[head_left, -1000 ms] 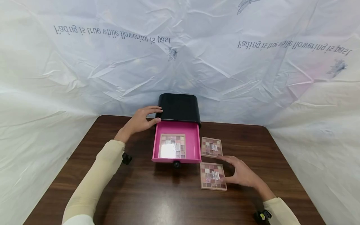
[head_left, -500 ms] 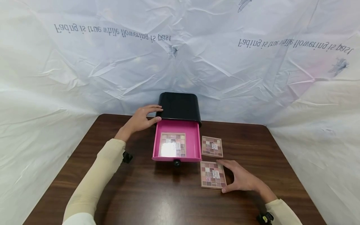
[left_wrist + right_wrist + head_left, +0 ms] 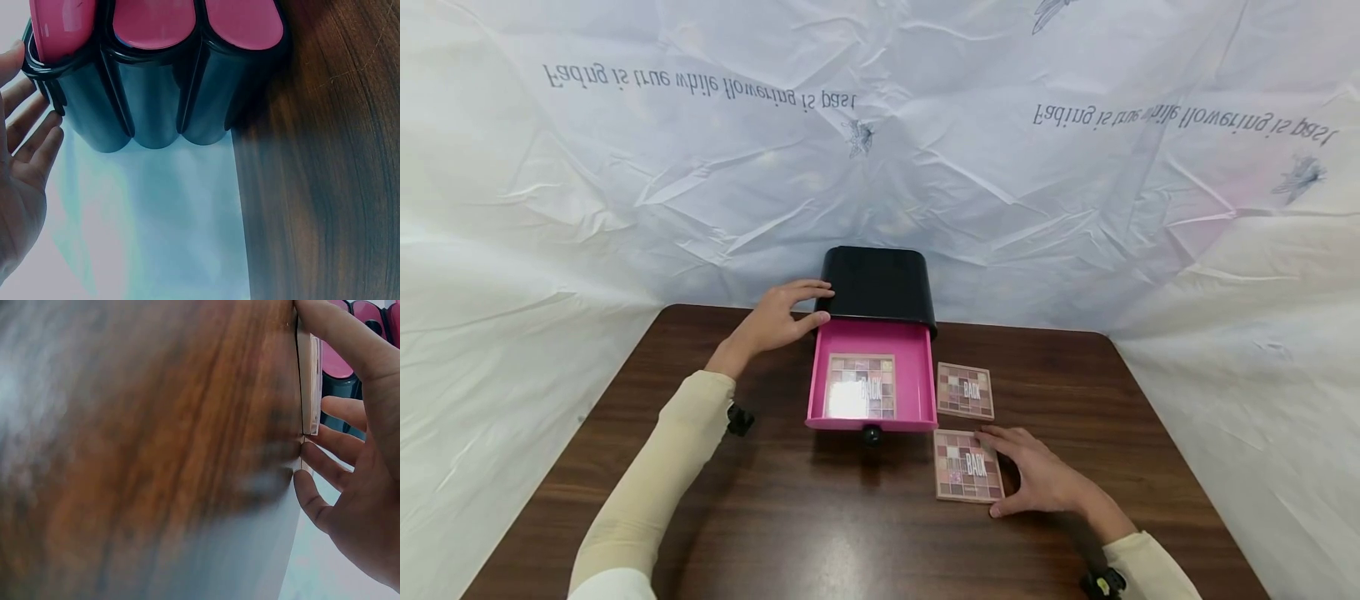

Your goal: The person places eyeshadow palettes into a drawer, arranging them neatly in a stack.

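Observation:
My left hand [image 3: 772, 318] rests on the left side of a black cabinet [image 3: 880, 283], fingers reaching onto its top. Its upper pink drawer [image 3: 914, 392] is pulled out, and an eyeshadow palette [image 3: 880, 385] lies inside, glaring with reflected light. On the table to the drawer's right, a second palette [image 3: 953, 387] lies flat. Nearer to me, my right hand [image 3: 1047, 479] spans the right end of a third palette [image 3: 957, 475], thumb at its near corner and fingers at its far edge. In the right wrist view, that palette [image 3: 312, 387] lies flat between thumb and fingers.
The dark wooden table [image 3: 790, 533] reaches back to a pale printed sheet [image 3: 752, 192] hanging behind and at the sides. Two lower pink drawers [image 3: 156, 25] are closed in the left wrist view. A round black knob [image 3: 872, 435] juts from the open drawer.
My right hand has shifted nearer to me, from between the two table palettes to the edges of the near one. My left hand, the drawer and the palettes look unmoved.

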A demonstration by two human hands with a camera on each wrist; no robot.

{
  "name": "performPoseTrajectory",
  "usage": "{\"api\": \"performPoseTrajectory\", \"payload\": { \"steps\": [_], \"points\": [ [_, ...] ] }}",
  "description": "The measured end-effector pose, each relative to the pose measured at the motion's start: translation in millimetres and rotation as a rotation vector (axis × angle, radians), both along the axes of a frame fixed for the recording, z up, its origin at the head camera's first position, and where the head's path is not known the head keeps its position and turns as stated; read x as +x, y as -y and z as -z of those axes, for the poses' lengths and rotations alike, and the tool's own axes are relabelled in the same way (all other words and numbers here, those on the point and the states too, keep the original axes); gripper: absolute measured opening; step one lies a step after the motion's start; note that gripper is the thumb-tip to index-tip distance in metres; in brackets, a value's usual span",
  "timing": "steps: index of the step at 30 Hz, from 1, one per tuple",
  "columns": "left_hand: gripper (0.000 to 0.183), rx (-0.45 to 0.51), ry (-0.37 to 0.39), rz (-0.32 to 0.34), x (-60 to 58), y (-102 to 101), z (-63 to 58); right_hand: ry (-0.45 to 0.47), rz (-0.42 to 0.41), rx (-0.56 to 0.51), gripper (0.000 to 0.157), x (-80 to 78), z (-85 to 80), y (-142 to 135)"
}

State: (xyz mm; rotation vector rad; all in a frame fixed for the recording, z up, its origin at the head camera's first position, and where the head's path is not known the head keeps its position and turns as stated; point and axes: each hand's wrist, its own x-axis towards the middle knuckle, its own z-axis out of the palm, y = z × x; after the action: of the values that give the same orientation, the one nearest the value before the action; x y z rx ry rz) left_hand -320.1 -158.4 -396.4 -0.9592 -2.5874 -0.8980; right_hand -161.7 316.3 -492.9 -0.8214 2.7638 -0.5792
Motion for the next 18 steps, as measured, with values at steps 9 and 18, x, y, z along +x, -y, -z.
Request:
{"api": "performPoseTrajectory", "payload": {
  "steps": [9,18],
  "points": [
    [0.05,-0.007,0.002,0.007,-0.4,-0.6,-0.1,0.018,0.021,-0.015,0.113,1.1,-1.1,-3.0],
    [0.05,0.005,0.01,0.0,-1.0,-0.2,-0.2,0.007,0.065,-0.029,0.117,2.9,-5.0,-5.8]
  ]
}}
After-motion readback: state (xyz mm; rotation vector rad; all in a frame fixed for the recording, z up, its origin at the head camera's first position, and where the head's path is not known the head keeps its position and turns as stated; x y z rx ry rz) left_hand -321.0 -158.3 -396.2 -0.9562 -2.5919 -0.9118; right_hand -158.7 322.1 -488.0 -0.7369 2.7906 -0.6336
